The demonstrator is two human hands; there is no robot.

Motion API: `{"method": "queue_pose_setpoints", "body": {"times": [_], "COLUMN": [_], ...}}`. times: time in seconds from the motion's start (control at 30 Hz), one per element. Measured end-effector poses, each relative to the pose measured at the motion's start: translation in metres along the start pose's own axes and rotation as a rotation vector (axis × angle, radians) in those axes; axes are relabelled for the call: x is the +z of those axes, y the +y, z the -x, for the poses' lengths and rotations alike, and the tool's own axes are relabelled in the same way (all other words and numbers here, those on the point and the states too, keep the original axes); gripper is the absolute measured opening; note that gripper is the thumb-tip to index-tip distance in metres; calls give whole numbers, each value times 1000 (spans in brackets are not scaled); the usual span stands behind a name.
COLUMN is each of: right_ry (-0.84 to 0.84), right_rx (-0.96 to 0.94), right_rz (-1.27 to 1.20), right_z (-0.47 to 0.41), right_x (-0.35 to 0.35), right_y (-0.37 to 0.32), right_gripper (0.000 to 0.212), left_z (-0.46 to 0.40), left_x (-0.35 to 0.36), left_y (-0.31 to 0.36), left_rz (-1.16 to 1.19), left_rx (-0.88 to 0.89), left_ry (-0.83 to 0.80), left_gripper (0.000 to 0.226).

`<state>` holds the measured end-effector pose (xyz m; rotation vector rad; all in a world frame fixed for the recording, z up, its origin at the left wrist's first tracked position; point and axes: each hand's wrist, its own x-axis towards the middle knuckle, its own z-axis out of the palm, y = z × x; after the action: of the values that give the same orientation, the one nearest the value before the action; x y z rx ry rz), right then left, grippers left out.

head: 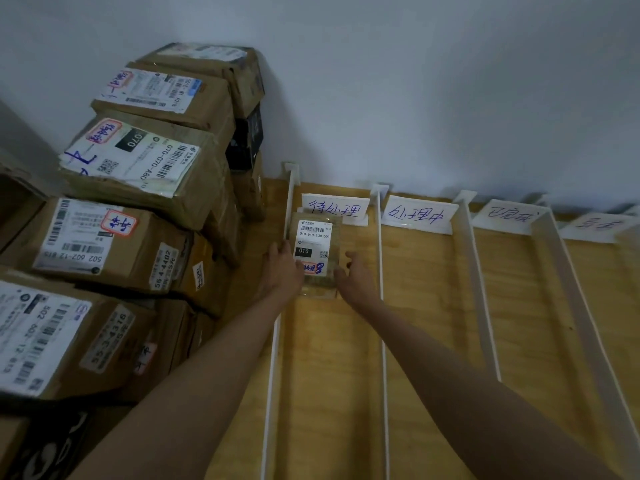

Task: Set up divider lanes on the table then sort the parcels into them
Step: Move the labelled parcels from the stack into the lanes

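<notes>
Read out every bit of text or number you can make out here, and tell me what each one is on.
"010" and "010-010-L30-551": label of the small parcel held between the left hand and right hand.
"待处理": first lane sign.
"处理中": second lane sign.
"已完成": third lane sign.
Fourth lane sign: too blurred.
"070", "070-070-A80": stacked box.
"502 602-12": lower box.
Remaining fine print: too small.
</notes>
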<state>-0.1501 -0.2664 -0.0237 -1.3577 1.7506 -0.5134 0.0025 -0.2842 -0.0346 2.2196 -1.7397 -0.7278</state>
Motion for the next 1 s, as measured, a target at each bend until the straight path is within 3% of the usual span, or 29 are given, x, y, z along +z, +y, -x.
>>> {"method": "queue_pose_setpoints", "body": {"times": [0.27,0.43,0.77,1.0], "right_ry": [153,204,278,187], "right_rx": [-276,-344,-566,-641], "right_rz": [287,404,399,356], "right_z": [61,114,217,265], "right_x": [-46,-74,-88,-54], "right_y": [-24,-40,-100,-144], "right_gripper": [42,42,39,35], "left_z": [70,128,246,291], "left_x": [-43,-72,-174,-237], "left_y": [23,42,51,6], "left_rz": [-176,-253,-288,-278], "left_rx": [197,267,309,255], "left_ry": [162,235,365,446], "left_gripper": [47,47,46,38]}}
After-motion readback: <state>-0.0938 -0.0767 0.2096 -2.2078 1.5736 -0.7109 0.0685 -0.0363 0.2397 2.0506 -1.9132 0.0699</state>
